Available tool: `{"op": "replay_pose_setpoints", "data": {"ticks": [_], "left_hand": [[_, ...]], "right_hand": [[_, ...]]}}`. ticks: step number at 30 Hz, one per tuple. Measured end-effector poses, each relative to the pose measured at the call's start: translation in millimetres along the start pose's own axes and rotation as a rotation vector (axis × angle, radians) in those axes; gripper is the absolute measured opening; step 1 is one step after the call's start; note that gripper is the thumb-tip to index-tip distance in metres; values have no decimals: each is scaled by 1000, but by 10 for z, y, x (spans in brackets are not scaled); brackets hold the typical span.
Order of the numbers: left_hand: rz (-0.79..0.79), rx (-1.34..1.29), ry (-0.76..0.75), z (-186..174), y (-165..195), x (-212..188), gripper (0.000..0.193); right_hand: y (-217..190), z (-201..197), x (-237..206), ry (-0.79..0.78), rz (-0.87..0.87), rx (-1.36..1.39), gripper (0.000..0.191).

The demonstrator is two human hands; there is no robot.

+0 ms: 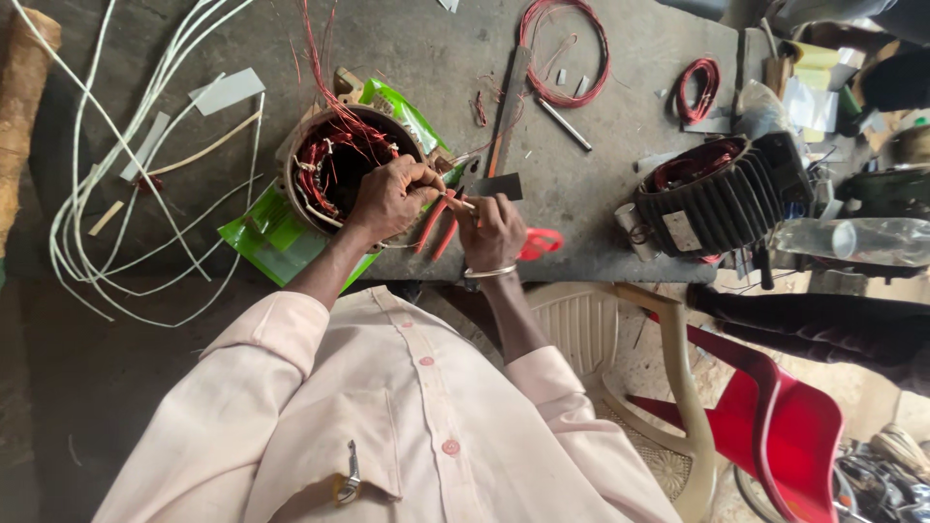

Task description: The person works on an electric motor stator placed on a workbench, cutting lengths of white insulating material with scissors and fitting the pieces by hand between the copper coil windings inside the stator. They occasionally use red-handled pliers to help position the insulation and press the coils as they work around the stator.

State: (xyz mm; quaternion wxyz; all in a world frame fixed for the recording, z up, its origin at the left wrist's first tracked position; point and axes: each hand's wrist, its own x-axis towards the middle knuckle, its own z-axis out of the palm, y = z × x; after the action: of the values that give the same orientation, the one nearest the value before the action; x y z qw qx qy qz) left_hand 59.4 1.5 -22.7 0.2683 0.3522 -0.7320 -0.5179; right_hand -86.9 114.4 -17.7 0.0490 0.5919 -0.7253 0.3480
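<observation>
A round motor stator with red copper windings lies on a green plastic sheet on the grey workbench. My left hand rests on the stator's right rim and pinches a thin wire end. My right hand, with a metal bangle on its wrist, sits just to the right and grips a small thin piece at that same wire, fingers closed. Red-handled pliers lie between and under the two hands. Whether the hands hold one wire or two is unclear.
White sleeving strands loop across the left of the bench. A red wire coil, a smaller coil, a metal strip and a black finned motor lie to the right. A beige chair and a red chair stand below.
</observation>
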Motion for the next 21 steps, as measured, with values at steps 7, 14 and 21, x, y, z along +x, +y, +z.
{"op": "replay_pose_setpoints", "data": {"ticks": [7,14,21], "left_hand": [[4,41,28,-17,-76,-45,11],[-3,30,6,-27,-136,-25,12],[45,118,-12,-4,-171,-15,11]], "right_hand": [[-12,209,-65,-307,672,787,28],[-9,-319,199,-284,-237,235,23],[90,166,84,-360,773,935,24]]}}
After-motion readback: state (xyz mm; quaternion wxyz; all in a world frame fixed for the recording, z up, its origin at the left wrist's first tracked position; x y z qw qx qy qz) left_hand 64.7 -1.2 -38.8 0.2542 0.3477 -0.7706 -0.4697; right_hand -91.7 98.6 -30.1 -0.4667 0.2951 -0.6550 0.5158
